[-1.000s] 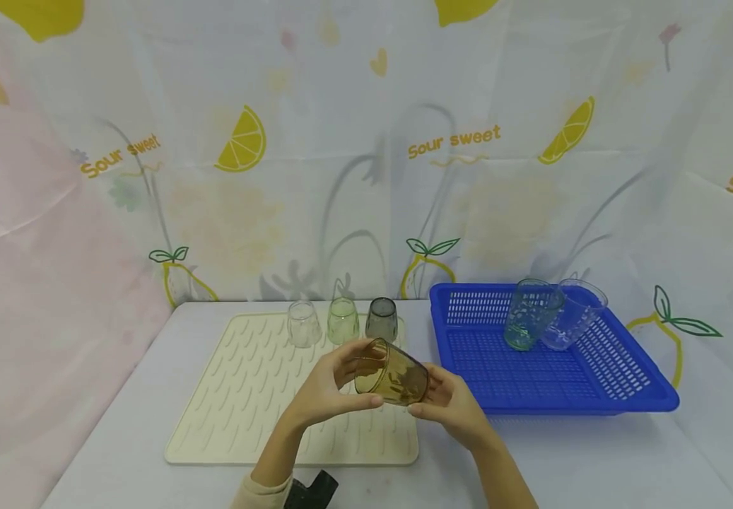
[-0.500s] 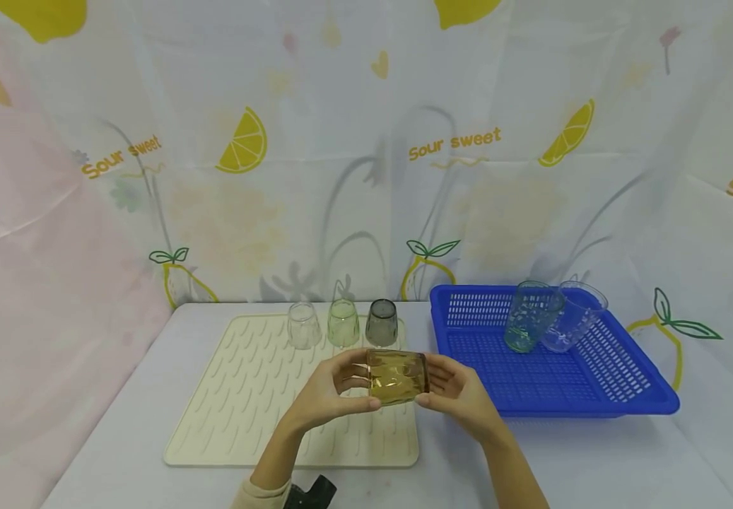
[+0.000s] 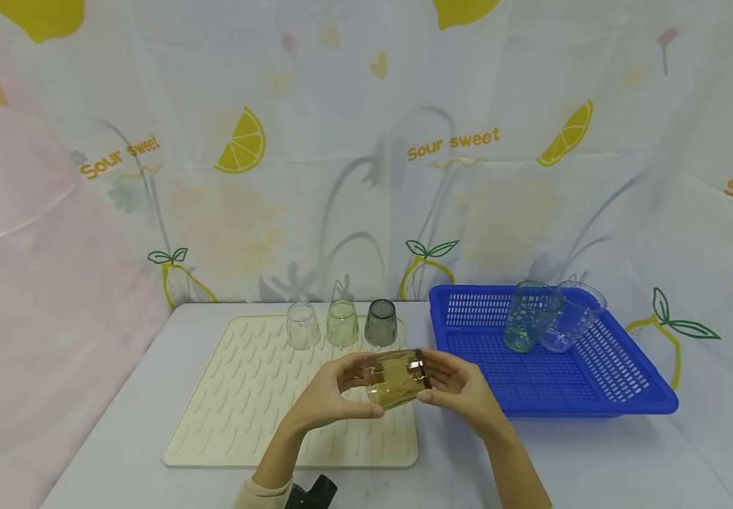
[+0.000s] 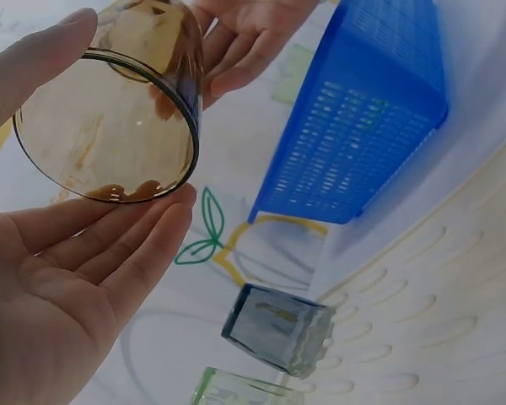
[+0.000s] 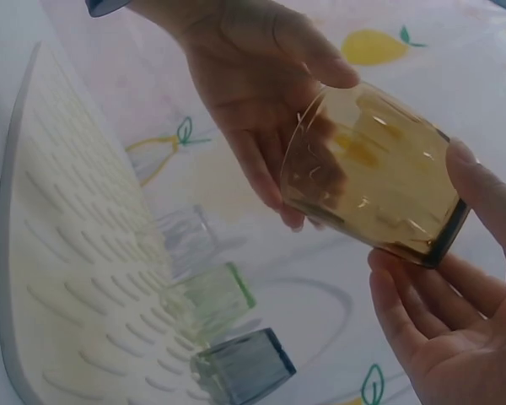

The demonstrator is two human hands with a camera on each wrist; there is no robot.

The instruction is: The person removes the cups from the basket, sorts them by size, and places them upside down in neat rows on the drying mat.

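An amber drinking glass (image 3: 396,379) lies on its side in the air between my two hands, above the cream drying mat's right part. My left hand (image 3: 334,396) grips its open rim end, thumb on the near side and fingers on the far side. At the base end my right hand (image 3: 464,392) pinches it between thumb and fingers. In the left wrist view the mouth of the amber glass (image 4: 110,126) faces the camera; in the right wrist view its thick base sits by the right thumb. Behind, a clear glass (image 3: 303,326), a green glass (image 3: 343,323) and a grey glass (image 3: 381,323) stand upside down.
The cream drying mat (image 3: 232,403) covers the left middle of the white table. At the right stands a blue plastic basket (image 3: 468,406), with a teal tumbler (image 3: 522,322) and a clear tumbler (image 3: 572,322) leaning inside. A printed curtain hangs behind.
The amber glass has turned in my hands: its rim faced more toward the camera and now points left, tilted slightly down. My right hand has shifted a little to the right.
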